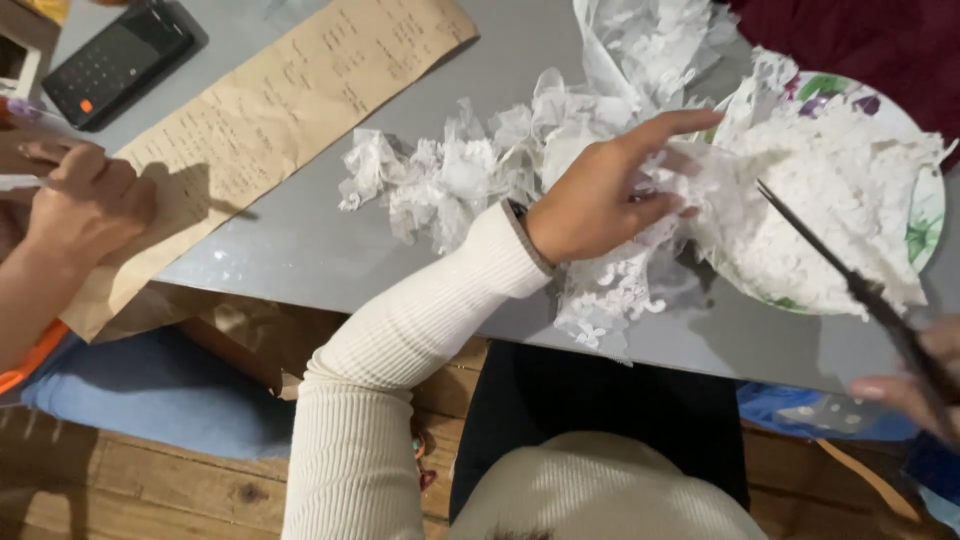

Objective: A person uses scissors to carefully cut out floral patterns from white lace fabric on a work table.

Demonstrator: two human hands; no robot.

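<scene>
— Although only a strip of it is pinched, the white lace [620,290] can be judged very light and limp: it is draped over the edge of the grey table [300,250] and hangs in folds below the left hand [600,200].

— How is it held there?

— It is gripped between the thumb and the lower fingers of the left hand, while the index finger is stretched out above. More of the lace is heaped in crumpled bunches [450,175] just beside the wrist, and cut pieces are piled on the flowered plate [925,225] to the right.

— And the right hand [915,385]?

— It is closed around the handles of a pair of dark scissors [820,260], whose blades are pointed up over the plate; whether the blades are parted cannot be told.

— Where should the lace be taken?

— By a judgement from its open pattern, it would be snagged or torn easily, so it is best held close to the line of the cut and kept taut, not bunched. Nothing slippery is suggested; the fabric is soft and clings to itself.

— Anything else nearby?

— Another person's hand [85,200] is rested on a brown paper sheet [270,110], near a black calculator [115,60].
</scene>
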